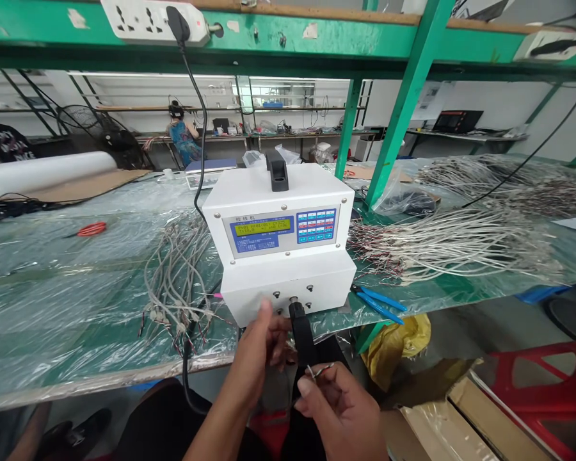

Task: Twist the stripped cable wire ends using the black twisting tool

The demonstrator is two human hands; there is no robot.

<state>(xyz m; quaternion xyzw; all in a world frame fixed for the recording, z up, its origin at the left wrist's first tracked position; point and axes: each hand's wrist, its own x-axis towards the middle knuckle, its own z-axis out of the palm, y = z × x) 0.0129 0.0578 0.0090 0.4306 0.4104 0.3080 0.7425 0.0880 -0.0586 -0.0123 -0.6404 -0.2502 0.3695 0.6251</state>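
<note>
A white box-shaped machine [288, 278] with a lit display and keypad stands on the bench in front of me. From its lower front, a black attachment [303, 333] reaches down between my hands. My left hand [262, 342] is just left of this attachment, thumb raised and fingers curled; whatever they hold is hidden. Lower and to the right, my right hand [338, 400] pinches thin wires [322, 370] between thumb and fingers. The wire ends show light and dark strands close to the black attachment.
Grey cables [175, 275] lie left of the machine, and a large cable pile [441, 246] spreads to its right. Blue-handled cutters [378, 303] rest near the bench edge. A green post [408, 102] rises behind. Red wire [92, 228] lies on the left.
</note>
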